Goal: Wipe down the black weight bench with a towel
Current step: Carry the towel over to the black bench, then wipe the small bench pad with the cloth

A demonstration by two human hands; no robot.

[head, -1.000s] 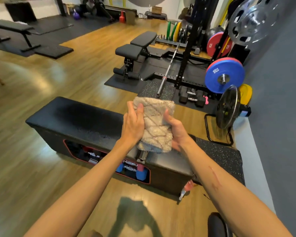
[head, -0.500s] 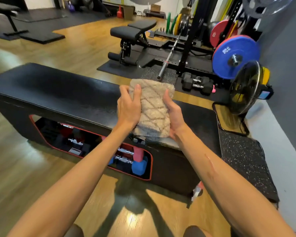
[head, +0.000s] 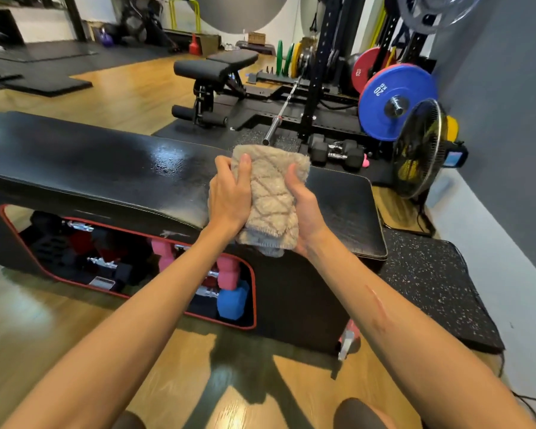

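A folded beige towel [head: 271, 196] with a quilted diamond pattern is held up in front of me, above the near right part of the black weight bench [head: 106, 168]. My left hand [head: 229, 196] grips the towel's left edge, thumb lying on its front. My right hand [head: 305, 209] grips its right edge, thumb across the front. The bench is long and low, with a shiny black padded top showing a wet-looking gleam near the middle. A red-trimmed opening in its front side holds several pink, blue and black dumbbells [head: 229, 289].
Behind the bench stand an adjustable bench [head: 214, 69], a barbell [head: 283, 111] on a rack, coloured weight plates [head: 396, 102], black dumbbells [head: 336, 151] and a floor fan [head: 418, 147]. A speckled rubber mat [head: 430, 283] lies at the right by the grey wall. Wooden floor underfoot.
The view has come closer to the bench, which now fills the left of the frame. Both hands have kept hold of the folded towel.
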